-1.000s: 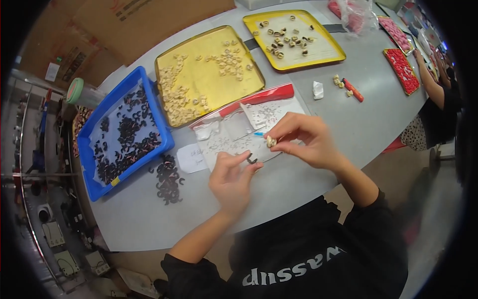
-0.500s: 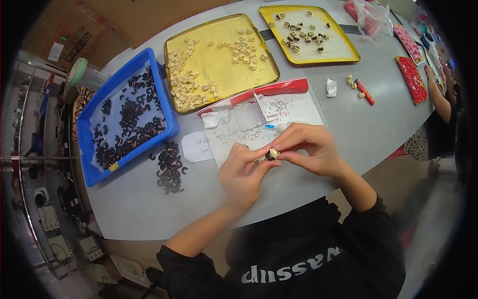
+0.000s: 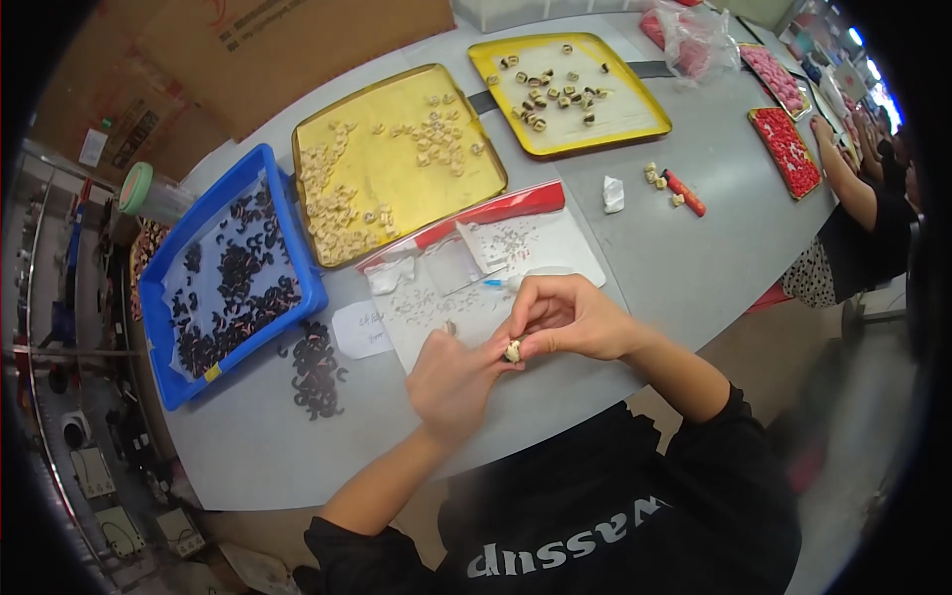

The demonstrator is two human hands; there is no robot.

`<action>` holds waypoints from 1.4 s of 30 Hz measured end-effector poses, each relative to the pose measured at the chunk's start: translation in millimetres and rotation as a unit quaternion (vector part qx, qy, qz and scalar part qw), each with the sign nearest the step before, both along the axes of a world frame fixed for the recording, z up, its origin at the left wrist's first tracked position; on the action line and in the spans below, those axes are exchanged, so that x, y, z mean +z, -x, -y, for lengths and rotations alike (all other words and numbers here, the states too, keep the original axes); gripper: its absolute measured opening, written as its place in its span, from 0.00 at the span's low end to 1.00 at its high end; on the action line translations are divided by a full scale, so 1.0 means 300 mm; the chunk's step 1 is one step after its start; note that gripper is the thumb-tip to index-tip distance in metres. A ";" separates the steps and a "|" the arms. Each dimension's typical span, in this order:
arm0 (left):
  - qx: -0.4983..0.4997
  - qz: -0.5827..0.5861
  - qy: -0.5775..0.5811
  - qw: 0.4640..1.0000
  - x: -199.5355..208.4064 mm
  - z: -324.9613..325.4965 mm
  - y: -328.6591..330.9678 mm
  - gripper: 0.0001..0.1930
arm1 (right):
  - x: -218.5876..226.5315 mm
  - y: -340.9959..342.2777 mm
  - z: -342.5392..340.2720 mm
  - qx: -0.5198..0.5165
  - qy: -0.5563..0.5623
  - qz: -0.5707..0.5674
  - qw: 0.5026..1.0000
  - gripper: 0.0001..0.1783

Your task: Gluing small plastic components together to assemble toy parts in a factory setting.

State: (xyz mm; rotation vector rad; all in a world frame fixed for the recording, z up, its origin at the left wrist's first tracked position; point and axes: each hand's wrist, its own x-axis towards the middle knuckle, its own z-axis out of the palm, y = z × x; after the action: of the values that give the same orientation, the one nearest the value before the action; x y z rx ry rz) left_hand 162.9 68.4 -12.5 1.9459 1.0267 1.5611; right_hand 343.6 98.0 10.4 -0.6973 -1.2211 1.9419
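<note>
A small cream-coloured cube-like piece [image 3: 513,351] with a dark part is pinched between the fingertips of both hands. My left hand [image 3: 448,385] is closed, its back turned up, and its fingertips are partly hidden. My right hand [image 3: 573,319] grips the piece from the right with thumb and bent fingers. Another cream piece [image 3: 449,327] shows at the far edge of my left hand; whether fingers hold it I cannot tell. Beyond the hands, a white sheet with a red border [image 3: 587,248] carries tiny grey bits [image 3: 421,303]. A blue-tipped tube [image 3: 499,284] lies beside my right hand.
At left stands a blue tray [image 3: 314,284] of black curved pieces, with a pile [image 3: 316,375] of them beside it. Farther back are two yellow trays, one [image 3: 382,164] with cream pieces, another [image 3: 635,84] with cream-and-dark ones. A red cutter [image 3: 685,193] lies right; co-workers' arms [image 3: 843,174] show beyond.
The view has shifted, so the trays appear moved leftward. My left hand has turned its back upward, hiding its fingers more. The pinched piece stays between both hands.
</note>
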 end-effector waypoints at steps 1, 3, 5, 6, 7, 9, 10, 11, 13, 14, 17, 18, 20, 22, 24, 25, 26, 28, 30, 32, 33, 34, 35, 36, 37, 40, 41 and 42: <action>0.002 -0.022 -0.014 1.000 0.001 -0.001 -0.003 0.12 | -0.001 -0.005 0.000 0.019 0.015 -0.014 1.000 0.12; -0.001 -0.024 -0.021 0.999 0.002 0.000 -0.005 0.12 | 0.004 -0.002 -0.001 0.025 0.036 -0.031 0.999 0.15; 0.000 -0.029 -0.025 0.999 0.004 0.003 -0.004 0.13 | -0.003 0.000 -0.002 0.027 0.049 -0.053 0.997 0.18; -0.002 -0.030 -0.018 0.999 0.006 0.006 -0.006 0.13 | -0.007 0.000 -0.003 0.031 0.050 -0.055 0.997 0.18; -0.004 -0.030 -0.010 0.999 0.008 0.009 -0.006 0.12 | -0.012 -0.002 -0.002 0.035 0.064 -0.063 0.995 0.20; -0.006 -0.032 -0.012 0.999 0.014 0.006 -0.011 0.12 | -0.018 0.001 -0.002 0.043 0.079 -0.071 0.993 0.22; -0.013 -0.033 -0.014 0.999 0.017 0.006 -0.011 0.12 | -0.019 0.007 0.002 0.026 0.080 -0.082 0.993 0.24; -0.010 -0.034 -0.012 0.999 0.021 0.007 -0.010 0.12 | -0.020 0.011 0.005 0.008 0.081 -0.093 0.992 0.26; -0.022 -0.041 -0.004 0.999 0.027 0.011 -0.008 0.12 | -0.022 0.015 0.006 0.010 0.080 -0.100 0.992 0.27; -0.021 -0.041 -0.003 0.999 0.031 0.013 -0.008 0.12 | -0.021 0.016 0.008 0.009 0.077 -0.105 0.991 0.28; -0.033 -0.047 -0.006 0.998 0.034 0.016 -0.007 0.14 | -0.019 0.018 0.010 0.026 0.078 -0.117 0.990 0.29; -0.037 -0.041 -0.008 0.998 0.033 0.016 -0.006 0.14 | -0.017 0.019 0.011 0.026 0.079 -0.117 0.990 0.29; -0.040 -0.034 -0.010 0.999 0.032 0.019 -0.007 0.15 | -0.012 0.024 0.014 0.033 0.110 -0.128 0.985 0.29; -0.055 -0.009 0.007 0.998 0.037 0.027 -0.008 0.15 | -0.015 0.025 0.020 0.046 0.118 -0.144 0.981 0.29; -0.066 0.008 0.019 0.998 0.043 0.037 -0.012 0.14 | -0.015 0.022 0.022 0.054 0.125 -0.159 0.978 0.30; -0.075 0.025 0.031 0.996 0.046 0.040 -0.014 0.14 | -0.014 0.020 0.022 0.064 0.134 -0.165 0.975 0.30; -0.076 0.024 0.032 0.996 0.051 0.040 -0.015 0.14 | -0.014 0.018 0.022 0.074 0.143 -0.171 0.972 0.30; -0.097 0.007 0.077 0.992 0.056 0.039 -0.014 0.15 | -0.024 0.012 0.024 0.080 0.137 -0.165 0.973 0.30; -0.120 0.021 0.080 0.989 0.043 0.039 -0.008 0.17 | -0.027 0.013 0.022 0.090 0.130 -0.159 0.974 0.30; -0.145 0.037 0.081 0.985 0.032 0.038 -0.004 0.18 | -0.018 0.012 0.021 0.129 0.132 -0.180 0.966 0.27; -0.150 0.036 0.083 0.985 0.030 0.038 -0.002 0.20 | -0.015 0.013 0.021 0.126 0.131 -0.179 0.967 0.27; -0.157 0.034 0.083 0.984 0.032 0.038 0.001 0.22 | -0.008 0.017 0.021 0.129 0.129 -0.179 0.967 0.27; -0.168 0.040 0.079 0.982 0.048 0.039 -0.009 0.22 | 0.007 0.005 0.026 0.125 0.125 -0.175 0.969 0.27; -0.156 0.012 0.086 0.984 0.067 0.034 -0.018 0.22 | 0.005 -0.001 0.026 0.113 0.121 -0.168 0.972 0.27; -0.145 -0.015 0.091 0.985 0.085 0.031 -0.024 0.22 | -0.007 0.003 0.027 0.128 0.125 -0.176 0.968 0.27; -0.132 -0.033 0.051 0.989 0.077 0.031 -0.021 0.18 | 0.014 -0.005 0.023 0.140 0.090 -0.141 0.976 0.26; -0.132 0.003 0.028 0.991 0.066 0.032 -0.016 0.17 | 0.025 -0.003 0.023 0.155 0.068 -0.104 0.980 0.26; -0.152 0.008 0.012 0.988 0.058 0.034 -0.011 0.17 | 0.028 -0.004 0.028 0.137 0.052 -0.096 0.985 0.26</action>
State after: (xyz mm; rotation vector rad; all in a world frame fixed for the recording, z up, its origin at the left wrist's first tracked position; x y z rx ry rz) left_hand 166.1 58.2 4.9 1.9620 0.6991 1.3851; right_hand 344.8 89.5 18.8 -0.3972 -1.1495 2.2537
